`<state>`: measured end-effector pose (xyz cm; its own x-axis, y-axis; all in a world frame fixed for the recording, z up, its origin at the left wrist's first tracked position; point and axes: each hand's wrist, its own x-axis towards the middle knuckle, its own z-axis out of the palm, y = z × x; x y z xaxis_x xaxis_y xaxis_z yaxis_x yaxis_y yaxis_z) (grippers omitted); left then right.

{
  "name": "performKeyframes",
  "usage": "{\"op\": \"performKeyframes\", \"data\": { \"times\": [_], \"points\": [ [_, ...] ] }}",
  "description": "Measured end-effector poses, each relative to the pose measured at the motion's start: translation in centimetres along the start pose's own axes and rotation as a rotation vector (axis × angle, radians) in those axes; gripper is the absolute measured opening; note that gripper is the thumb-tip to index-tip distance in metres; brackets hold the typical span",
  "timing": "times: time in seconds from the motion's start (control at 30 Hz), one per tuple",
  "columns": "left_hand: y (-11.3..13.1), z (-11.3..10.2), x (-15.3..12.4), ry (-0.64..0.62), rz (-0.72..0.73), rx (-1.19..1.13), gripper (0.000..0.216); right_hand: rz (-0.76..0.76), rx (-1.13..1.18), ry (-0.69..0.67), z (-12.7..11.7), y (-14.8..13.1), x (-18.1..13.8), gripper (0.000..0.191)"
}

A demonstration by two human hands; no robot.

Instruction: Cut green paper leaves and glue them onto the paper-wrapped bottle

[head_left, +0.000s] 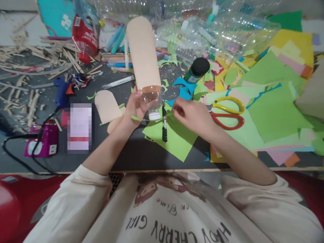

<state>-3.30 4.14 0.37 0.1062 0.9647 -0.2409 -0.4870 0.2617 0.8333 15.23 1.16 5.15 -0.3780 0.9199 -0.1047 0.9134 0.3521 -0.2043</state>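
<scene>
My left hand (135,108) grips the clear neck end of a plastic bottle (144,57) wrapped in peach paper, held upside down with its white cap (154,116) low. My right hand (188,113) is closed in a pinch on a thin green paper strip (152,118) that runs across to the bottle's neck. Under both hands lies a green paper sheet (177,138) with a black marker (164,126) on it. Two peach paper cut-outs (107,106) lie left of the bottle.
Yellow and red scissors (227,113) lie right of my right hand on green and coloured sheets (273,111). A black-capped bottle (198,69), clear plastic bottles (227,30), a blue glue gun (60,89), a magenta power strip (42,140) and wood sticks (30,67) crowd the table.
</scene>
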Motion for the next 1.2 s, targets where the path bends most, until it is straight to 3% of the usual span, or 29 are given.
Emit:
{"op": "performKeyframes", "data": {
  "times": [0.1,0.23,0.4,0.57,0.67,0.8,0.87,0.97,1.13,1.17,1.2],
  "points": [
    [0.1,0.2,-0.1,0.04,0.032,-0.011,0.023,0.037,0.014,-0.182,2.3,-0.7,-1.3,0.04],
    [0.2,0.2,-0.1,0.045,0.068,-0.054,0.036,0.051,0.003,-0.212,3.5,-2.1,-1.9,0.053],
    [-0.2,-0.5,0.1,0.013,0.01,0.006,0.044,0.094,-0.007,-0.271,2.6,-2.8,-1.9,0.033],
    [-0.8,-0.5,-0.1,-0.057,0.084,0.037,0.055,0.145,-0.069,-0.273,0.3,0.2,-3.1,0.026],
    [-1.1,-0.4,-0.1,-0.148,0.101,0.057,0.069,0.236,0.005,-0.124,-0.8,3.2,-3.8,0.03],
    [-1.9,-0.6,0.1,-0.286,0.129,0.122,0.09,0.307,0.13,0.333,-0.6,6.8,-2.9,0.025],
    [-2.1,-0.6,0.1,-0.326,0.157,0.181,0.1,0.247,0.174,0.366,0.1,8.0,-1.9,0.03],
    [-2.2,-0.5,-0.2,-0.293,0.158,0.276,0.107,0.134,0.23,0.365,1.0,8.7,-0.5,0.01],
    [-1.7,-0.1,-0.7,-0.188,0.076,0.335,0.112,0.28,0.533,0.705,1.3,6.6,-1.3,0.009],
    [-1.6,-0.1,-0.8,-0.192,0.074,0.341,0.112,0.298,0.66,0.693,1.5,5.8,-1.8,0.012],
    [-1.5,-0.1,-0.8,-0.198,0.081,0.347,0.111,0.281,0.783,0.589,1.8,5.0,-2.4,0.013]
  ]
}}
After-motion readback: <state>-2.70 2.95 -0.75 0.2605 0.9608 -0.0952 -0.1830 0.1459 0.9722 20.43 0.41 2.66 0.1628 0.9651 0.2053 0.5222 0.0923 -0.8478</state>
